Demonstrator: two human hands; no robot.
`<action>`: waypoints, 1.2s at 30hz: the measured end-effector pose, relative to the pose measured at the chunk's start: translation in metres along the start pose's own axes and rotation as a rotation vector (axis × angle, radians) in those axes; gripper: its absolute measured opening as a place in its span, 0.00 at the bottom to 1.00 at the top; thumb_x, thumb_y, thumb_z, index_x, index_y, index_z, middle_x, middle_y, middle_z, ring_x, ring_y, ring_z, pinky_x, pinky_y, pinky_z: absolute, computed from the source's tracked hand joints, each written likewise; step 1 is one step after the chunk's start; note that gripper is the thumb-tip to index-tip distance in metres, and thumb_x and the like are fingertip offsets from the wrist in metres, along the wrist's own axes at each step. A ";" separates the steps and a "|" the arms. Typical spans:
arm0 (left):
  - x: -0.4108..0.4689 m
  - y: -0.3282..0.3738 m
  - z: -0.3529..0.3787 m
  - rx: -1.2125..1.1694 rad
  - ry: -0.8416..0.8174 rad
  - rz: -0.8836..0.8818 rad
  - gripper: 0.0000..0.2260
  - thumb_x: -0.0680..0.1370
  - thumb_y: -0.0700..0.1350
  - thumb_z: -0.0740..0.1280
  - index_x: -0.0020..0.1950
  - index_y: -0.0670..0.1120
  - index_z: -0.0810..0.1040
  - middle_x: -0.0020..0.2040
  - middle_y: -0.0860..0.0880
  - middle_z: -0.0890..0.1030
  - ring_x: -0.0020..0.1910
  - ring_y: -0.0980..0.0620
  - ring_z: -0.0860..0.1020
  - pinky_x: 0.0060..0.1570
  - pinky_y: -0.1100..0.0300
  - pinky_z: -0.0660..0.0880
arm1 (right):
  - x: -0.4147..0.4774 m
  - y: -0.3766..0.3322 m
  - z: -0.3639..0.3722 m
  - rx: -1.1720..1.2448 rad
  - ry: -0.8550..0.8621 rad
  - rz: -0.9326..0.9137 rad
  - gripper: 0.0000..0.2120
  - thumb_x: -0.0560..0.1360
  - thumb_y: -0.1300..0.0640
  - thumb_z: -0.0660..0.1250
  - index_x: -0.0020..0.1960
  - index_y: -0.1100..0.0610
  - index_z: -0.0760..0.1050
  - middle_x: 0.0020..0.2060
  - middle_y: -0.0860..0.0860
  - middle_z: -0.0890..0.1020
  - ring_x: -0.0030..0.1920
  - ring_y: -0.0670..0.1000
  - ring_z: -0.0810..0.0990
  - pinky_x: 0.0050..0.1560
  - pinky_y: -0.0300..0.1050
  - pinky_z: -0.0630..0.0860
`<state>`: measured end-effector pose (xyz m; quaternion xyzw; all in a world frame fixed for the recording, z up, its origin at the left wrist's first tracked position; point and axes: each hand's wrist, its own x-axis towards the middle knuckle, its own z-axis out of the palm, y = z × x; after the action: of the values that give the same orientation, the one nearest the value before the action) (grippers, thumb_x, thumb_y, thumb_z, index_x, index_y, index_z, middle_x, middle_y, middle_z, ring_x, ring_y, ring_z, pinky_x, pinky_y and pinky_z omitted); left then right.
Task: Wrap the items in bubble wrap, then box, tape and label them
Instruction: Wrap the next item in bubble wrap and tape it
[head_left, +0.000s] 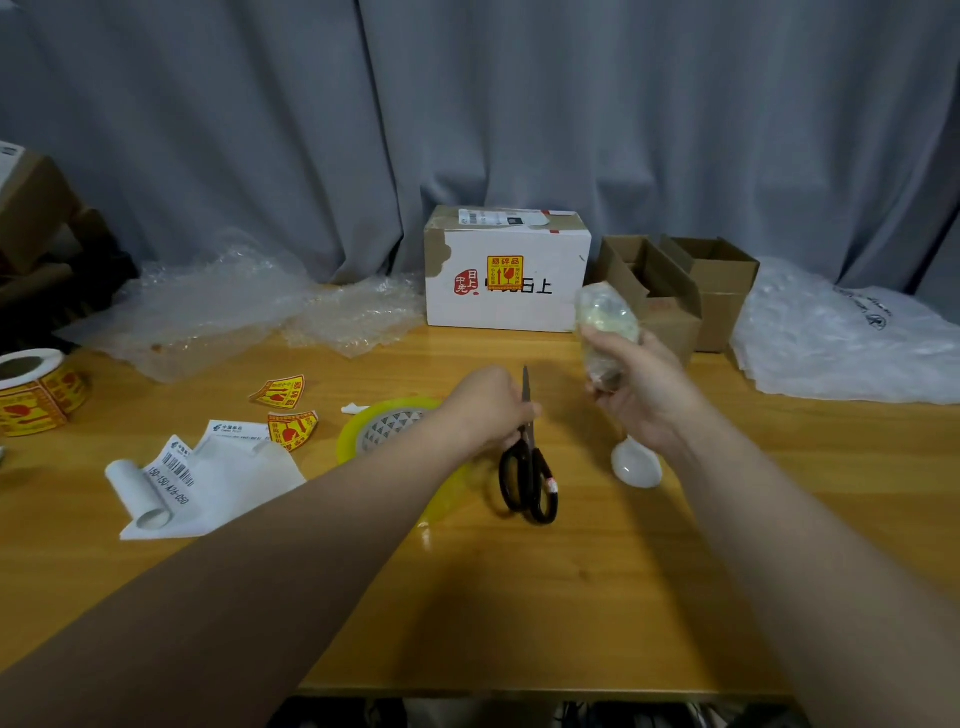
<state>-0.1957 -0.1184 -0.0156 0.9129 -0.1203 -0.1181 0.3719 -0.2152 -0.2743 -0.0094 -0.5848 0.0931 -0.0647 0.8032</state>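
Note:
My right hand (641, 387) grips a small item wrapped in bubble wrap (605, 325) and holds it upright above the wooden table (519, 597). My left hand (491, 408) holds black-handled scissors (530, 475) by the blades, with the handles resting on the table. Under my left forearm lies a yellow roll of tape (387, 428). A white spoon (636, 465) sits just below my right wrist. At the back stands a taped white box (506, 270) bearing a yellow fragile sticker. Open cardboard boxes (680, 288) stand to its right.
Loose bubble wrap sheets (234, 312) lie at the back left. A roll of yellow fragile stickers (36, 389) sits at the left edge, with two loose stickers (288, 410) and shipping labels (208, 478) nearby. White plastic bags (841, 343) lie at the right.

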 end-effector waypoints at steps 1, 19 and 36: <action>0.002 0.000 0.004 0.014 -0.032 -0.007 0.09 0.79 0.44 0.65 0.41 0.41 0.75 0.34 0.43 0.78 0.33 0.47 0.75 0.41 0.54 0.76 | -0.003 0.002 0.004 0.005 -0.020 0.001 0.17 0.73 0.59 0.71 0.59 0.53 0.70 0.45 0.53 0.76 0.40 0.49 0.74 0.36 0.41 0.70; -0.013 -0.016 -0.025 -0.260 0.382 0.452 0.07 0.76 0.38 0.67 0.44 0.50 0.76 0.37 0.53 0.76 0.38 0.54 0.76 0.43 0.60 0.74 | -0.012 0.022 0.047 -0.199 -0.001 -0.120 0.20 0.77 0.50 0.67 0.64 0.55 0.66 0.51 0.53 0.77 0.40 0.49 0.78 0.33 0.41 0.75; -0.021 -0.029 -0.075 0.419 0.460 0.644 0.31 0.64 0.67 0.65 0.55 0.43 0.71 0.48 0.50 0.73 0.45 0.54 0.70 0.42 0.58 0.69 | -0.005 0.004 0.049 -0.486 -0.390 0.146 0.27 0.65 0.43 0.74 0.58 0.59 0.79 0.40 0.50 0.81 0.41 0.47 0.78 0.43 0.42 0.75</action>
<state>-0.1889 -0.0434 0.0186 0.8870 -0.3339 0.2367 0.2139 -0.2092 -0.2267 0.0015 -0.7526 -0.0082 0.1308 0.6453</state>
